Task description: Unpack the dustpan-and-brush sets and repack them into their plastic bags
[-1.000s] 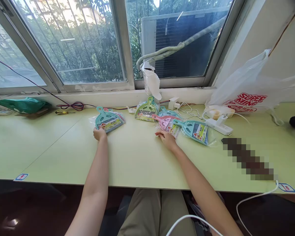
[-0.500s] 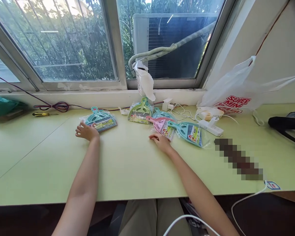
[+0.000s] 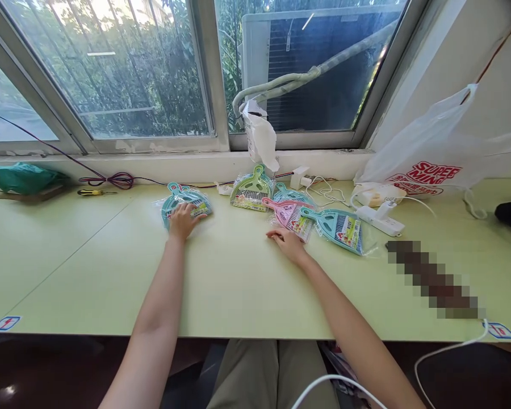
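Fingers spread, my left hand (image 3: 184, 220) lies open over a small stack of mini dustpan sets (image 3: 177, 196) in clear wrap, its thumb pointing right. The top set is light blue, and part of it is hidden under the hand. My right hand (image 3: 287, 241) rests on the table with loosely bent fingers and holds nothing. It is just in front of a pink dustpan set (image 3: 286, 213). Beside that lie a blue-green dustpan set (image 3: 334, 227) on the right, a light blue one (image 3: 292, 195) behind and a green one (image 3: 252, 190) at the back left.
A white power strip (image 3: 378, 218) with cables sits on the right, before a white plastic bag (image 3: 426, 153). A yellow-handled screwdriver (image 3: 90, 192), a coiled cable (image 3: 121, 180) and a green bag (image 3: 23, 177) lie at the back left. A pixelated object (image 3: 434, 278) is at the right.
My left hand came off the near edge of the left stack, swung left with fingers spread, then came down on top of it. My right hand stays in place. The camera view shifted slightly.
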Demonstrator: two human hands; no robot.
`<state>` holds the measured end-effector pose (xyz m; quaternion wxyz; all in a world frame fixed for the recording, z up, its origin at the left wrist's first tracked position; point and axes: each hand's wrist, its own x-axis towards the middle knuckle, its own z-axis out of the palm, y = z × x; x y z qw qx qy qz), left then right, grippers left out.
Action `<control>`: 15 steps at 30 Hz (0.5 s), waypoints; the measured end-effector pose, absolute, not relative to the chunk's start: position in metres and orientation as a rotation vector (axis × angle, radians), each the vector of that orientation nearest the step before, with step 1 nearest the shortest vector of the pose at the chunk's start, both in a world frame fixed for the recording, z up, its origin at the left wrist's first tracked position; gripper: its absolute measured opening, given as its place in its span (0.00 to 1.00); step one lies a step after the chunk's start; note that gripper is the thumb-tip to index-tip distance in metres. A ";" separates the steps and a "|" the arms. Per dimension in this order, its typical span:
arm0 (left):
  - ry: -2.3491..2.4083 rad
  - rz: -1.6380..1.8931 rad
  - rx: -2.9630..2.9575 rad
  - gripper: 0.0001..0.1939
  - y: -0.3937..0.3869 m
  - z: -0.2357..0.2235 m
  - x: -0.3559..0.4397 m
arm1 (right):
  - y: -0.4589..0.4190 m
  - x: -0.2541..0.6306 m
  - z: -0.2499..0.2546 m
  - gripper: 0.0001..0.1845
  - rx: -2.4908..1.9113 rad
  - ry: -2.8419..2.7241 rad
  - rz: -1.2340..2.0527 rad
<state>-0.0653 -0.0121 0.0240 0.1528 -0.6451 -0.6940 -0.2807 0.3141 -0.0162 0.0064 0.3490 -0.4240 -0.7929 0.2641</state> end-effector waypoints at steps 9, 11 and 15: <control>-2.192 -0.871 -1.745 0.12 -0.003 0.017 -0.079 | -0.017 0.314 0.009 0.15 -1.095 -2.089 0.666; -2.261 -0.802 -1.679 0.14 0.001 0.016 -0.078 | -0.017 0.315 0.008 0.15 -1.091 -2.089 0.664; -2.277 -0.773 -1.606 0.15 0.008 0.014 -0.075 | -0.016 0.315 0.007 0.15 -1.085 -2.097 0.659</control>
